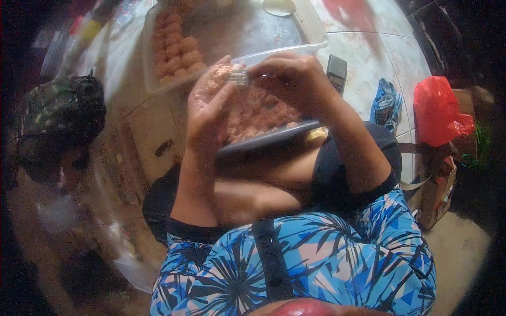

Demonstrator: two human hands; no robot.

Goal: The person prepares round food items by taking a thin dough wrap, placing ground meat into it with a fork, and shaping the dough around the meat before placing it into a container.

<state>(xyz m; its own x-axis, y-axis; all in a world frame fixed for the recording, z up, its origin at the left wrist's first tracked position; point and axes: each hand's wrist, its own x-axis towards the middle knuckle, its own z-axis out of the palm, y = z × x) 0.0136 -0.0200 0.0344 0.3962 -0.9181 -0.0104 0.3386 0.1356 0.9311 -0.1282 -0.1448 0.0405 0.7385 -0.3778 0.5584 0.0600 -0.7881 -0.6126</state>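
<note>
My left hand (pixel 208 102) is closed around a pale orange crumbly clump (pixel 219 76) beside a small ridged silvery piece (pixel 237 75). My right hand (pixel 298 84) curls just right of that piece, its fingertips lowered; what it grips is too small and dim to name. Beneath both hands, near my crossed legs, lies a dark-rimmed tray (pixel 269 135) heaped with reddish-brown crumbly mixture (pixel 263 113). Just beyond it, a translucent plastic container (pixel 311 47) holds rows of rounded brown pieces (pixel 174 52) along its left side and a pale disc (pixel 278 6) at the top.
A dark grey oblong object (pixel 336 73) and a blue patterned cloth (pixel 386 105) lie on tiles to the right, near a red plastic bag (pixel 436 113) and cardboard boxes (pixel 440 195). A camouflage bag (pixel 60 118) sits at the left, with clear plastic (pixel 58 213) below it.
</note>
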